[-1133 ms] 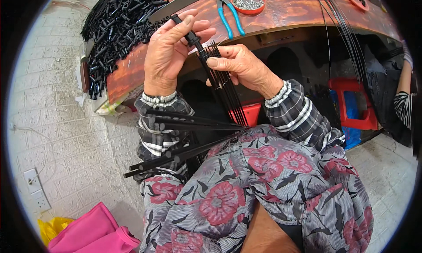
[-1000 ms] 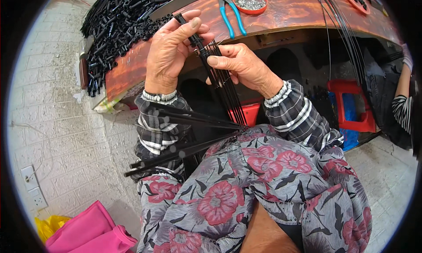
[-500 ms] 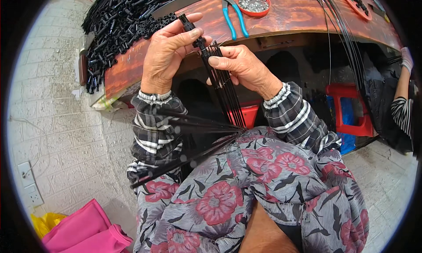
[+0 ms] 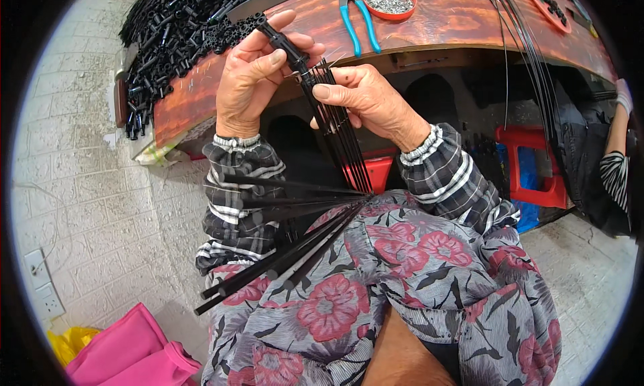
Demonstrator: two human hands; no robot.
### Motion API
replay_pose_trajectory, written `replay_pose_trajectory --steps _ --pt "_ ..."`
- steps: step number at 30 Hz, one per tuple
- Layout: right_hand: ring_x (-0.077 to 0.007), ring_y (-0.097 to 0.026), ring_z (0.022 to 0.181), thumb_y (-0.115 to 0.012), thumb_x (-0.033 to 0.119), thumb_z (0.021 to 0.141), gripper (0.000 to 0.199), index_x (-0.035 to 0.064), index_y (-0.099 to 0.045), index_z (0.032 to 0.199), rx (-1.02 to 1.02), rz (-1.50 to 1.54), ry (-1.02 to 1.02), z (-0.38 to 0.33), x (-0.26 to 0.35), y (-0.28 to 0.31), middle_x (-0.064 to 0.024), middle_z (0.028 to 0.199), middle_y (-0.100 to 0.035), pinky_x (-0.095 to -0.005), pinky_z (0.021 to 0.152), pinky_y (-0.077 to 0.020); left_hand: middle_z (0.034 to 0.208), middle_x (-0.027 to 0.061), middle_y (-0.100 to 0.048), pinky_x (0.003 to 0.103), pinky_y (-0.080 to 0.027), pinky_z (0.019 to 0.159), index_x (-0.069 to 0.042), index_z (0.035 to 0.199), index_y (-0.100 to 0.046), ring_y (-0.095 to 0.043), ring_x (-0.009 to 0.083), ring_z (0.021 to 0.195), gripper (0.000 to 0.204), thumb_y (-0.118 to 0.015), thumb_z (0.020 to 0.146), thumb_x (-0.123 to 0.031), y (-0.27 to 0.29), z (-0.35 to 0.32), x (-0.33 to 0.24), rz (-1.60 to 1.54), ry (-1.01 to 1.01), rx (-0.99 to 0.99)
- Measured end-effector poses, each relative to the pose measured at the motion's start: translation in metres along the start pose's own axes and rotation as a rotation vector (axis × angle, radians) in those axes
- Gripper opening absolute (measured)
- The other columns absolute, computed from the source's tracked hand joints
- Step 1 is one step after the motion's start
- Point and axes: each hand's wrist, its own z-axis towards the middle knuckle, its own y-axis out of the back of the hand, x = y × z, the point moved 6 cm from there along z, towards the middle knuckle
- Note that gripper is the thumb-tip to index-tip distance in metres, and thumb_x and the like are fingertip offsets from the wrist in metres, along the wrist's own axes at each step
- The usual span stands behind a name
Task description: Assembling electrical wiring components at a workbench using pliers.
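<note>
My left hand point(image 4: 245, 84) is closed on a black plastic tube fitting point(image 4: 287, 49) that tilts up to the left. Against its lower end my right hand point(image 4: 379, 101) pinches a row of thin black umbrella ribs point(image 4: 345, 148) between thumb and fingers. Rib tips with bright metal ends stick up between the hands. The ribs run down toward my lap, where long black rods point(image 4: 282, 255) fan out to the left over my sleeve and the flowered cloth point(image 4: 402, 252). Whether each rib is fixed to the fitting is too small to tell.
A heap of black plastic fittings point(image 4: 181, 30) covers the left of the wooden table point(image 4: 443, 34). Blue-handled pliers point(image 4: 355, 24) lie by a red dish point(image 4: 390, 0) of small metal parts. Black rods point(image 4: 533, 64) hang over the edge above a red stool point(image 4: 526, 164). A co-worker's gloved hand point(image 4: 624, 96) is at right.
My left hand has shifted slightly up and left with the fitting, its fingers looser around it. My right hand stays on the ribs. The fanned rods have swung a little and show sharper.
</note>
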Motion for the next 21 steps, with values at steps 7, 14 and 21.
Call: replay_pose_trajectory --steps 7,14,21 --pt "-0.0103 -0.062 0.059 -0.059 0.026 0.082 0.028 0.0012 -0.057 0.094 -0.014 -0.017 0.008 -0.002 0.001 -0.003 -0.0011 0.067 -0.06 -0.012 0.034 -0.0308 0.1 0.017 -0.058 0.037 -0.047 0.084 0.002 0.124 -0.037 -0.056 0.0305 0.099 0.048 -0.055 0.079 -0.004 -0.003 -0.004 0.003 -0.034 0.023 0.088" --pt "-0.009 -0.062 0.058 -0.06 0.026 0.082 0.027 0.0019 -0.057 0.093 -0.072 -0.025 0.004 -0.001 -0.005 0.002 -0.0002 0.067 -0.059 -0.0116 0.034 -0.0309 0.096 0.014 -0.059 0.029 -0.046 0.08 0.0 0.127 -0.034 -0.059 0.0194 0.087 0.055 -0.057 0.078 -0.004 -0.009 -0.004 -0.002 0.175 0.112 0.015" --pt "-0.0078 -0.061 0.058 -0.059 0.025 0.082 0.026 0.0018 -0.058 0.094 -0.063 0.005 0.01 0.0 -0.006 -0.002 -0.0002 0.067 -0.059 -0.0114 0.034 -0.0318 0.094 0.0135 -0.058 0.029 -0.045 0.082 -0.002 0.13 -0.03 -0.057 0.0185 0.089 0.061 -0.055 0.075 0.002 -0.017 -0.012 -0.01 0.173 0.032 -0.013"
